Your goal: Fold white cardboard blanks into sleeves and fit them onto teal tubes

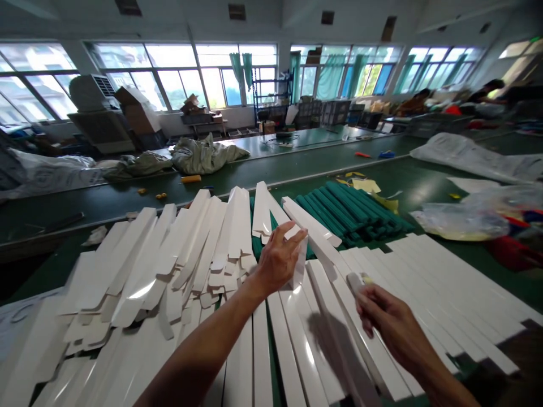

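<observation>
My left hand is over the middle of the table, its bent fingers closed on a translucent-looking white carton. Lower and to the right, my right hand has its fingers curled beside a long white box. A small pale end piece shows at its fingertips, but what it grips is partly hidden. Many flat white cartons with open end flaps lie piled on the left. On the right, closed slim white boxes lie side by side in a row. Dark green rolls are stacked behind them.
Behind the boxes runs a green worktable with a crumpled grey-green sack and an orange item on it. Clear plastic bags and a white sack lie at right. Other people sit far back right.
</observation>
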`<state>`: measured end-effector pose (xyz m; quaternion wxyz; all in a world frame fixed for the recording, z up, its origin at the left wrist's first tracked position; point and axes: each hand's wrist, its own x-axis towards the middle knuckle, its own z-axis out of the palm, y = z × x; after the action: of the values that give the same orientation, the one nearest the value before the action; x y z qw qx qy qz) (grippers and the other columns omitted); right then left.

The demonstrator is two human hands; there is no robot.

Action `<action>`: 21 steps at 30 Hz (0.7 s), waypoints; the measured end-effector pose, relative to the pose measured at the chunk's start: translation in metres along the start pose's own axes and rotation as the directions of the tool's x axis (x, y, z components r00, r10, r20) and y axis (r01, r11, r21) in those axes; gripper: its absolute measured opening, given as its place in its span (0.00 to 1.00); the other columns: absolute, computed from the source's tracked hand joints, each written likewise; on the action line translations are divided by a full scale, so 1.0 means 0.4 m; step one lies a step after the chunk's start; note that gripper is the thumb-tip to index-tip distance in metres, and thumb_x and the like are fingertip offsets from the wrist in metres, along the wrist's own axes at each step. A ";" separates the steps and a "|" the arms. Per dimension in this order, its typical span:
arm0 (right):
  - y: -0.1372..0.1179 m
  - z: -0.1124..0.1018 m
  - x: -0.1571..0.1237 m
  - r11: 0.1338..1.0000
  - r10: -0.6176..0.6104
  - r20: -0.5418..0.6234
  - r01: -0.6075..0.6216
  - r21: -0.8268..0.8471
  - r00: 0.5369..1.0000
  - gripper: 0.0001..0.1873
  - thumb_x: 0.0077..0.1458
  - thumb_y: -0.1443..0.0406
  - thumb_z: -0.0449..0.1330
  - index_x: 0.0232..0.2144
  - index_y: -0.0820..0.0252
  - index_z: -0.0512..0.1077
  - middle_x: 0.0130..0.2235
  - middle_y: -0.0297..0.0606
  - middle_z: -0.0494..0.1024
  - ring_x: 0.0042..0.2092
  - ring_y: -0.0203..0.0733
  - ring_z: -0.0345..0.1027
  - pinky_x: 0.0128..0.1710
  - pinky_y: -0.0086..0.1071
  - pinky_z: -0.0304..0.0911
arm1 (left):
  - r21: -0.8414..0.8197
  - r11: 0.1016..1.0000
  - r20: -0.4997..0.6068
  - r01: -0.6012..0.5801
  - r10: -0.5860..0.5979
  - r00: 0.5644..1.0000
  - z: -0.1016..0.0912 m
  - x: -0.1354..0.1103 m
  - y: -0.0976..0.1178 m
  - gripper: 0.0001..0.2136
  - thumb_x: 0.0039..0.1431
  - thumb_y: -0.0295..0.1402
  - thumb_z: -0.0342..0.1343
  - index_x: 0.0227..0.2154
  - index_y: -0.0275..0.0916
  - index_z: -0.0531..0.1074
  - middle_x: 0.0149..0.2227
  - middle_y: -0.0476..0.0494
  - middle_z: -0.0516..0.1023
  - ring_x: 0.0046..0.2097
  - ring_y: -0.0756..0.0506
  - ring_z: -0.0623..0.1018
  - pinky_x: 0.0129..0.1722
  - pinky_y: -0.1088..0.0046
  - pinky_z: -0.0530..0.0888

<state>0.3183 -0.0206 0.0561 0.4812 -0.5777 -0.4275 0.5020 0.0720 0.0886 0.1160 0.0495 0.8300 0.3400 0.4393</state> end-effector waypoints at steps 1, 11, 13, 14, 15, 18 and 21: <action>-0.058 0.042 0.007 0.994 -0.080 0.044 0.076 0.074 0.996 0.15 0.52 0.55 0.64 0.27 0.60 0.69 0.26 0.32 0.71 0.22 0.31 0.62 0.20 0.26 0.60 | -0.001 1.000 -0.001 0.001 -0.001 1.000 0.002 0.001 0.003 0.17 0.66 0.29 0.46 0.56 0.39 0.68 0.58 0.33 0.65 0.59 0.41 0.69 0.55 0.58 0.73; -0.242 0.244 0.126 0.917 -0.345 0.044 0.327 0.229 0.937 0.14 0.51 0.57 0.66 0.29 0.61 0.69 0.25 0.31 0.73 0.19 0.30 0.62 0.16 0.25 0.62 | -0.014 1.000 -0.069 0.028 -0.029 0.997 0.033 0.006 0.026 0.28 0.63 0.27 0.48 0.64 0.33 0.47 0.58 0.30 0.68 0.59 0.39 0.70 0.58 0.56 0.71; -0.243 0.249 0.130 0.924 -0.346 0.025 0.336 0.183 0.938 0.15 0.51 0.56 0.66 0.29 0.61 0.69 0.24 0.32 0.73 0.19 0.30 0.62 0.15 0.24 0.60 | -0.026 0.998 -0.065 0.058 -0.060 0.996 0.036 0.006 0.032 0.31 0.62 0.27 0.48 0.65 0.34 0.44 0.59 0.30 0.68 0.60 0.39 0.70 0.58 0.56 0.71; -0.245 0.251 0.130 0.931 -0.340 0.006 0.335 0.147 0.941 0.15 0.50 0.56 0.66 0.28 0.61 0.68 0.24 0.32 0.73 0.18 0.30 0.62 0.15 0.24 0.59 | -0.031 0.997 -0.062 0.065 -0.067 0.996 0.038 0.006 0.034 0.32 0.62 0.26 0.48 0.66 0.35 0.42 0.59 0.30 0.67 0.60 0.39 0.70 0.58 0.56 0.70; -0.250 0.252 0.130 0.940 -0.325 -0.019 0.325 0.105 0.945 0.16 0.49 0.56 0.66 0.29 0.61 0.67 0.23 0.31 0.73 0.18 0.30 0.62 0.14 0.24 0.59 | -0.034 0.997 -0.063 0.065 -0.067 0.996 0.039 0.006 0.036 0.32 0.62 0.26 0.48 0.66 0.35 0.41 0.59 0.30 0.67 0.60 0.39 0.70 0.59 0.56 0.70; -0.269 0.255 0.132 0.970 -0.235 -0.098 0.240 0.041 0.967 0.24 0.42 0.56 0.70 0.34 0.59 0.62 0.19 0.27 0.71 0.16 0.34 0.62 0.12 0.25 0.58 | -0.040 0.998 -0.083 0.050 -0.053 0.995 0.046 0.005 0.039 0.33 0.62 0.25 0.47 0.66 0.35 0.38 0.59 0.30 0.67 0.61 0.40 0.68 0.60 0.56 0.69; -0.294 0.250 0.144 0.987 -0.041 -0.012 0.042 0.158 0.999 0.27 0.36 0.58 0.72 0.32 0.58 0.60 0.18 0.27 0.71 0.15 0.33 0.60 0.10 0.25 0.57 | -0.028 0.998 -0.090 0.050 -0.052 0.995 0.047 0.003 0.036 0.33 0.62 0.25 0.47 0.67 0.37 0.39 0.60 0.31 0.65 0.61 0.40 0.68 0.58 0.58 0.71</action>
<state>0.2253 0.0686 0.1590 0.5376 -0.5308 -0.3961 0.5218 0.0943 0.0825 0.1108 0.0560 0.7995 0.3573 0.4796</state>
